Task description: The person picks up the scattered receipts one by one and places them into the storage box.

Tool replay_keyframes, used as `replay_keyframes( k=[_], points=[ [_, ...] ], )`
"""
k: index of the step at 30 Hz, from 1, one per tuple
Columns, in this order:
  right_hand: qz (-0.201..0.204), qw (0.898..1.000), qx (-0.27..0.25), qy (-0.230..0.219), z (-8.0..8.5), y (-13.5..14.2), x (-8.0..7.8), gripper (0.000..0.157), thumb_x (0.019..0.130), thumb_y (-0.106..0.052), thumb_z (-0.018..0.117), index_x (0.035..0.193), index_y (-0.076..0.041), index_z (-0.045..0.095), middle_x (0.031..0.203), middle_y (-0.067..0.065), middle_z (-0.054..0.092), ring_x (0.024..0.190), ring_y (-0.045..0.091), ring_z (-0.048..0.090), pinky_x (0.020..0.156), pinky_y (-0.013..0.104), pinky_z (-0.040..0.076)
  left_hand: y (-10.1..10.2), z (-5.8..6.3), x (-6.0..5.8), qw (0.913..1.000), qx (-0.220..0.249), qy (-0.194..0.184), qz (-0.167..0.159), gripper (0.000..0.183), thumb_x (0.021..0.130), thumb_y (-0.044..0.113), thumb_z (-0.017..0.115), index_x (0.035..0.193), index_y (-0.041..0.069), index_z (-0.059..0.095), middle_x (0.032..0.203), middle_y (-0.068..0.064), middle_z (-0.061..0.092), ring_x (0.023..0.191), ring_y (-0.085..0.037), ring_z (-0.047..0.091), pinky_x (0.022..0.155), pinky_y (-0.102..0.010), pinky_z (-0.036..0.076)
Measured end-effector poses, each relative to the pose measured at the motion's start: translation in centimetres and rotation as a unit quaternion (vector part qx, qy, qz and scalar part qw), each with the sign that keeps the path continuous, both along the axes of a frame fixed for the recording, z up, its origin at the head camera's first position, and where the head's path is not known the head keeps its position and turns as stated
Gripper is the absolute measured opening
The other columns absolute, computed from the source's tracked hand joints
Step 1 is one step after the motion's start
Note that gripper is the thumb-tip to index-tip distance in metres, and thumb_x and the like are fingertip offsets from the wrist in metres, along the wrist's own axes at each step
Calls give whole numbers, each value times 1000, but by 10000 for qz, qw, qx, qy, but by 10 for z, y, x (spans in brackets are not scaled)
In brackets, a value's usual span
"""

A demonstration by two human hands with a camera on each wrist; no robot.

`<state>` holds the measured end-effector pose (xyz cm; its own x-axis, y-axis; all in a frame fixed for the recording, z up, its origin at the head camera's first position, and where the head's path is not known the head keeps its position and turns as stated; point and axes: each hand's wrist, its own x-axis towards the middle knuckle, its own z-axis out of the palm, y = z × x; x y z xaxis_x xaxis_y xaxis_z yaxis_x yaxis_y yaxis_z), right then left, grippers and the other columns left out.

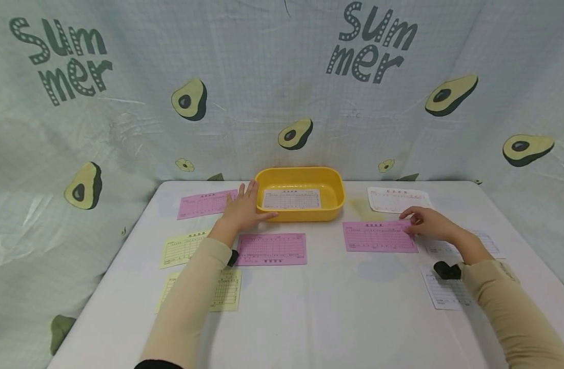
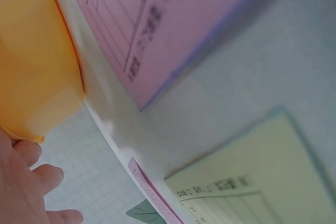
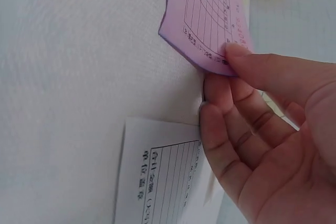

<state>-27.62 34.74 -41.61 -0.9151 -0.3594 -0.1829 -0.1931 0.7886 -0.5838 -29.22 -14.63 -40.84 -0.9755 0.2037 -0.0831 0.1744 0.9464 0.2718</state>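
Left grip [image 1: 242, 210] touching yellow tray [image 1: 305, 216], white slip [image 1: 291, 199] inside

Tray [image 1: 300, 215] smooth glossy plastic; slips [image 1: 380, 237] matt paper

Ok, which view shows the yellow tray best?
The head view: it shows nearly the whole tray, with a slip inside and the left hand at its rim. Left wrist shows only part of its side; right wrist, just a sliver at the top edge.
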Motion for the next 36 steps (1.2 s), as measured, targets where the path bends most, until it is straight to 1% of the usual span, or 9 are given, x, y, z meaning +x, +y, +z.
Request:
replay_keyframes(
  k=[7, 10, 15, 19, 21, 26, 31, 33, 36],
  points=[
    [-256, 9979, -591, -99, -3, 4, 4, 41, 101, -7, 62, 137, 8, 52, 111, 22, 58, 94, 27, 59, 76, 30, 55, 0, 0, 1, 10000, 28, 19, -5, 119, 90, 73, 60, 164, 4, -2, 171, -13, 1, 156, -36, 0, 121, -63, -1],
    [-384, 9970, -670, -81, -5, 6, 5, 41, 102, -9, 60, 139, 6, 52, 120, 26, 56, 100, 31, 59, 79, 30, 56, 1, 1, 1, 10000, 29, 11, -9, 119, 90, 73, 60, 164, 4, -2, 171, -13, 0, 156, -36, 0, 121, -63, -1],
    [-436, 9972, -604, 60, -6, 10, 7, 44, 104, -14, 58, 144, 6, 52, 133, 33, 53, 114, 40, 55, 89, 44, 51, 1, 1, 1, 10000, 35, -11, -14, 120, 89, 75, 60, 164, 4, -2, 172, -13, 0, 156, -36, 0, 121, -63, 0],
    [-487, 9960, -752, 63, -4, 12, 9, 46, 107, -16, 55, 147, 7, 50, 144, 35, 48, 126, 45, 50, 97, 54, 48, 0, 0, 1, 10000, -17, 3, -32, 120, 89, 74, 59, 164, 4, -3, 172, -13, 0, 156, -37, 1, 121, -64, 2],
    [-548, 9950, -832, 52, -3, 12, 10, 47, 108, -16, 52, 148, 7, 48, 148, 35, 45, 132, 46, 47, 99, 50, 48, 0, 0, 1, 10000, -43, 10, -46, 120, 89, 74, 59, 164, 3, -3, 172, -13, 0, 156, -37, 1, 121, -64, 2],
    [-676, 9918, -1087, -22, 1, 15, 12, 46, 109, -15, 48, 150, 8, 45, 153, 34, 40, 138, 47, 42, 91, 17, 48, 1, -1, 2, 10000, -8, -6, -52, 119, 90, 74, 59, 164, 4, -2, 171, -13, 0, 156, -37, 1, 121, -65, 2],
    [-744, 9898, -1213, -39, 5, 18, 14, 46, 110, -15, 46, 150, 7, 45, 156, 34, 36, 140, 47, 39, 87, 8, 46, 2, 1, 3, 10000, -36, -12, -46, 119, 90, 74, 59, 164, 4, -3, 171, -13, 0, 156, -37, 1, 121, -65, 2],
    [-756, 9896, -1227, 20, 6, 20, 14, 46, 110, -15, 47, 150, 7, 46, 156, 34, 35, 137, 33, 47, 87, 8, 46, 2, 2, 3, 10000, -72, -21, -45, 119, 90, 74, 58, 164, 4, -3, 171, -13, -1, 156, -37, 1, 121, -65, 2],
    [-796, 9885, -1285, 85, 10, 23, 12, 46, 110, -16, 47, 150, 7, 46, 155, 33, 36, 121, 4, 52, 84, 5, 45, 2, 3, 3, 9999, -88, -21, -44, 119, 90, 74, 58, 164, 4, -3, 171, -13, -1, 156, -36, 1, 121, -64, 2]
  ],
)
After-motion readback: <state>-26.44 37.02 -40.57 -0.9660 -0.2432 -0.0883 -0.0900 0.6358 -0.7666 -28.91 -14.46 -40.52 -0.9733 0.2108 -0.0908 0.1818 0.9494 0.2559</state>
